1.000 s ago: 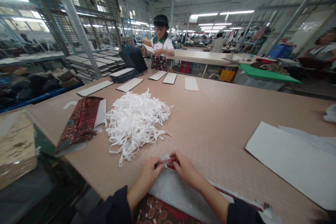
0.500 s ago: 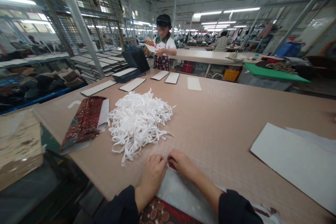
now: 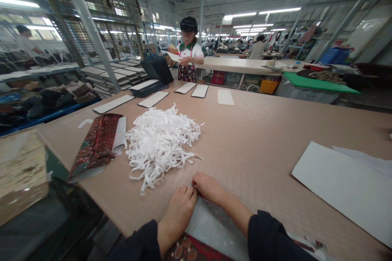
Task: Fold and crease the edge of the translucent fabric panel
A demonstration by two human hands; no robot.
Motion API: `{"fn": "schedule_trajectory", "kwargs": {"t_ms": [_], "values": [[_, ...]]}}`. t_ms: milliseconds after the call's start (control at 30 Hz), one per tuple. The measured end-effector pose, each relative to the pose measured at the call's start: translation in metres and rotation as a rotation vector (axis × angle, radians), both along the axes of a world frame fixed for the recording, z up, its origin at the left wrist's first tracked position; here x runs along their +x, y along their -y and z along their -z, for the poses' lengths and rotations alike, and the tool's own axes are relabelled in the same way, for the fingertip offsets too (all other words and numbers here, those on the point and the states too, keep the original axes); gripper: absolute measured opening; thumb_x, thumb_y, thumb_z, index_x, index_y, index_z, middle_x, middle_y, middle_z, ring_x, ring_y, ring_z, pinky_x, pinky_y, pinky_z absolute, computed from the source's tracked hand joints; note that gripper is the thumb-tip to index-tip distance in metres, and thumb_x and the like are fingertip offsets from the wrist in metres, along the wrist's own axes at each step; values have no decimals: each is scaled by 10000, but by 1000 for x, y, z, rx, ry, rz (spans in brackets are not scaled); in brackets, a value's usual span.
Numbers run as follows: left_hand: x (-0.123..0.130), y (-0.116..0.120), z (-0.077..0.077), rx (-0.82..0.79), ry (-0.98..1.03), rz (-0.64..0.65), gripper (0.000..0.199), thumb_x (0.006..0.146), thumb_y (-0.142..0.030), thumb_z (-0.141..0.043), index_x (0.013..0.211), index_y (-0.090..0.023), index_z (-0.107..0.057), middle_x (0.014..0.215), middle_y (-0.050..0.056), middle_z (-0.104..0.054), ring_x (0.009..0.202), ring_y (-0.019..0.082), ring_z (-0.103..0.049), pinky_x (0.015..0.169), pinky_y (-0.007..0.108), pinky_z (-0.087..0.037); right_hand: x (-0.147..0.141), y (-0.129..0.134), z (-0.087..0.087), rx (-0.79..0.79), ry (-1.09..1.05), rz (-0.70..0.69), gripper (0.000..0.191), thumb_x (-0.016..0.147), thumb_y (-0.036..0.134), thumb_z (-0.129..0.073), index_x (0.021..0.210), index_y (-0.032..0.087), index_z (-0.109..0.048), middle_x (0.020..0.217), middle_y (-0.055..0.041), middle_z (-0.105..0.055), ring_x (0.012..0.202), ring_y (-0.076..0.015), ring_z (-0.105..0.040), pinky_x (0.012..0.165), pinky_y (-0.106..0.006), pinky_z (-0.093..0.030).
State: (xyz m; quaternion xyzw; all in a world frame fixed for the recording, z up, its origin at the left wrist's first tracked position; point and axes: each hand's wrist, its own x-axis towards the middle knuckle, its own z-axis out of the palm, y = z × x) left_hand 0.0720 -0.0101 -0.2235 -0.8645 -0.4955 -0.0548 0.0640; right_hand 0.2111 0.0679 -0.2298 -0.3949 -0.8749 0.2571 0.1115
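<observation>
My left hand [image 3: 181, 205] and my right hand [image 3: 207, 188] meet at the far corner of a patterned fabric piece [image 3: 216, 224], which lies on the table at my front edge. Its grey backing faces up, and a dark red printed part shows nearest me. The fingers of both hands are closed on the fabric's corner; the fingertips are partly hidden. Just beyond my hands is a heap of white fabric strips [image 3: 162, 138]. Left of that heap lies a folded stack of dark red printed fabric [image 3: 96, 140] with a pale backing.
White rectangular panels [image 3: 153, 99] lie along the table's far side near a black case [image 3: 157, 70]. A large white sheet [image 3: 343, 187] is at the right. A co-worker [image 3: 187, 51] stands across the table holding a white piece. A metal post [image 3: 88, 28] rises at left.
My right hand has shifted slightly left and away from me, coming against my left fingers at the fabric's corner. The view has moved slightly.
</observation>
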Motion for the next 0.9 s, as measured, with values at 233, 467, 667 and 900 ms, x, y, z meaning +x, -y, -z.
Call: {"fn": "schedule_trajectory", "kwargs": {"t_ms": [233, 467, 667, 900], "values": [[1, -3, -2, -96, 34, -44, 254, 824, -62, -443, 1037, -152, -548, 938, 59, -581, 835, 199, -520, 733, 353, -457, 14, 11, -2, 11, -86, 134, 213, 812, 60, -372, 893, 146, -548, 874, -47, -575, 796, -134, -524, 721, -236, -404], [-1, -2, 5, -96, 48, -57, 252, 821, -68, -457, 1044, -153, -541, 943, 59, -580, 838, 200, -516, 741, 355, -455, 20, 32, 0, 172, -88, -6, 156, 864, 151, -453, 876, 176, -607, 860, -21, -567, 834, -146, -500, 742, -240, -397], [-2, -7, 7, 10, 19, -1, 300, 817, -54, -435, 1083, -157, -529, 1053, 57, -586, 958, 190, -511, 856, 354, -401, 16, 43, 1, 388, 44, 30, 179, 873, 155, -441, 1009, 172, -555, 890, -51, -559, 846, -175, -482, 741, -276, -410], [-22, -31, 18, 73, -31, 222, 397, 757, -56, -393, 1079, -195, -580, 1153, 44, -593, 1044, 228, -514, 938, 426, -290, 88, 84, -18, 405, 281, 51, 154, 833, 181, -504, 976, 134, -540, 898, -54, -573, 822, -191, -481, 704, -303, -407]]}}
